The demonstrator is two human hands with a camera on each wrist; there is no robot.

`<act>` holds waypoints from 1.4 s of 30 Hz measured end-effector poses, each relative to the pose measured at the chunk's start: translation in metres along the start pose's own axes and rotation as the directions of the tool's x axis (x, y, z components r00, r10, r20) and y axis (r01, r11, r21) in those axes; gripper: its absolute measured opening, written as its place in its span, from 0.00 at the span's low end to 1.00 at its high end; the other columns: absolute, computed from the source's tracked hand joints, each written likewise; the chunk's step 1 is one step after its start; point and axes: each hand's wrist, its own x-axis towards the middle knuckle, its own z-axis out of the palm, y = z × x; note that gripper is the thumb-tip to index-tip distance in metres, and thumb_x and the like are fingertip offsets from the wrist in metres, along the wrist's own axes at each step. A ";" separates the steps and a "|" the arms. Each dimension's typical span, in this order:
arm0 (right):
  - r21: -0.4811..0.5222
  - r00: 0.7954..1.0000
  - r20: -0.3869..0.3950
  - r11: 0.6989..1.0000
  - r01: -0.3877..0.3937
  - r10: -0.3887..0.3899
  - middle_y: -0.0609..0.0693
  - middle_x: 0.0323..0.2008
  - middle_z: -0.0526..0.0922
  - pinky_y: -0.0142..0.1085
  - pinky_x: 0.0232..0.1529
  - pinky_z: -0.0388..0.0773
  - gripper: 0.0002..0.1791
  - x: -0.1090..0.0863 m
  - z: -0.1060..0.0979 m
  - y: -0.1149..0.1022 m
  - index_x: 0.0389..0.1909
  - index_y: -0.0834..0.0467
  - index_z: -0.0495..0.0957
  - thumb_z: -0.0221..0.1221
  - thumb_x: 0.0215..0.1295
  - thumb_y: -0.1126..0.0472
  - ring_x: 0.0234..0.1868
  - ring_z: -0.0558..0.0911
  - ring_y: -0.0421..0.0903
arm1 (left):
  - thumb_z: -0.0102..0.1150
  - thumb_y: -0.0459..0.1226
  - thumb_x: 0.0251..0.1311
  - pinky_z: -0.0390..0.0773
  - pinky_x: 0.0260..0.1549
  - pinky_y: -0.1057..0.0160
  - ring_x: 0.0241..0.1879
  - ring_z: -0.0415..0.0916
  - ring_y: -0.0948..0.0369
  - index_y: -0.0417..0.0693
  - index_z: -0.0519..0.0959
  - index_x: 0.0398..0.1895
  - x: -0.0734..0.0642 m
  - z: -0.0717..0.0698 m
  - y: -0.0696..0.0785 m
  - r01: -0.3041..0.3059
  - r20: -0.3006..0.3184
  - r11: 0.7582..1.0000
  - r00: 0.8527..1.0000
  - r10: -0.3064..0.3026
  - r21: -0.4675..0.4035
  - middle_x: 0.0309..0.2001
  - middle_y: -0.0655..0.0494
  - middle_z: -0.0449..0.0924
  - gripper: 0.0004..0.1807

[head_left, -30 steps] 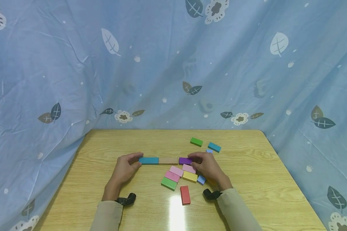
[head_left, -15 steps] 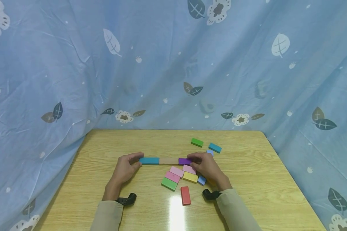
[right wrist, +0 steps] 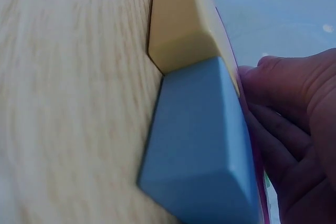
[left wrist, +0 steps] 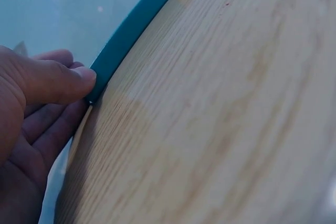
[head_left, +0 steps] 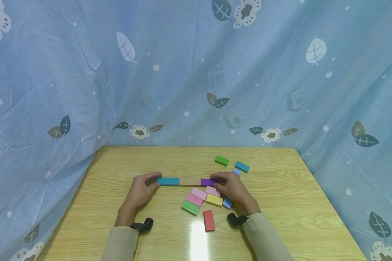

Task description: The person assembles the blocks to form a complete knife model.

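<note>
In the head view, three blocks lie end to end in a row across the table: a teal-blue block (head_left: 168,181), a bare-wood block (head_left: 190,182) and a purple block (head_left: 207,182). My left hand (head_left: 142,188) pinches the outer left end of the teal block between thumb and fingers; the left wrist view has the thumb on its near side. At the row's other end, my right hand (head_left: 232,186) pinches the purple block, covering its right end. Just below that hand sit a light pink block (head_left: 213,191), a yellow block (head_left: 214,200) and a small blue block (head_left: 227,203).
More pink blocks (head_left: 194,199) and a light green block (head_left: 190,207) lie beneath the row. Closer to me is a red block (head_left: 209,220). A dark green block (head_left: 221,160) and another teal block (head_left: 242,166) lie farther back. A patterned blue cloth (head_left: 183,90) hangs behind the table.
The purple block has slid slightly left with my right hand, and the narrow gap between it and the bare-wood block has closed. My left hand stays in place on the teal block.
</note>
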 end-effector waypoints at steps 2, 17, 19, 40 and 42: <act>-0.006 1.000 0.002 1.000 0.005 -0.005 0.49 0.59 0.91 0.49 0.65 0.87 0.20 0.001 0.000 0.000 0.62 0.55 0.89 0.69 0.72 0.68 0.62 0.89 0.49 | 0.68 0.27 0.71 0.81 0.70 0.42 0.70 0.82 0.45 0.44 0.84 0.69 0.000 0.000 0.000 -0.002 -0.003 1.000 1.000 0.002 0.004 0.68 0.46 0.86 0.24; 0.032 0.985 -0.169 0.999 -0.017 0.022 0.57 0.58 0.91 0.45 0.57 0.91 0.21 -0.033 -0.029 0.025 0.63 0.59 0.87 0.73 0.70 0.67 0.56 0.92 0.54 | 0.68 0.27 0.71 0.82 0.69 0.42 0.70 0.82 0.45 0.44 0.84 0.70 0.001 0.000 -0.002 -0.014 -0.004 1.000 1.000 0.014 -0.012 0.68 0.46 0.85 0.24; 0.039 0.985 -0.174 0.999 -0.014 0.021 0.57 0.59 0.91 0.46 0.59 0.90 0.22 -0.037 -0.032 0.029 0.64 0.59 0.87 0.73 0.70 0.67 0.58 0.91 0.55 | 0.68 0.27 0.71 0.82 0.69 0.43 0.70 0.82 0.45 0.44 0.84 0.70 0.001 0.000 -0.002 -0.013 -0.006 1.000 1.000 0.012 -0.009 0.68 0.46 0.85 0.25; -0.010 0.975 -0.184 0.992 -0.126 0.122 0.50 0.59 0.92 0.36 0.63 0.87 0.22 -0.065 -0.058 0.060 0.63 0.54 0.88 0.72 0.70 0.68 0.61 0.90 0.52 | 0.68 0.27 0.71 0.80 0.72 0.42 0.70 0.82 0.46 0.47 0.84 0.69 0.001 0.003 -0.003 0.018 -0.021 1.000 1.000 -0.018 0.014 0.68 0.48 0.86 0.25; -0.008 0.975 -0.193 0.993 -0.119 0.115 0.50 0.58 0.92 0.38 0.62 0.88 0.21 -0.063 -0.059 0.060 0.62 0.53 0.89 0.72 0.70 0.68 0.61 0.90 0.52 | 0.69 0.28 0.71 0.80 0.72 0.42 0.70 0.82 0.46 0.47 0.84 0.69 0.001 0.003 -0.004 0.017 -0.019 1.000 1.000 -0.017 0.010 0.68 0.48 0.86 0.25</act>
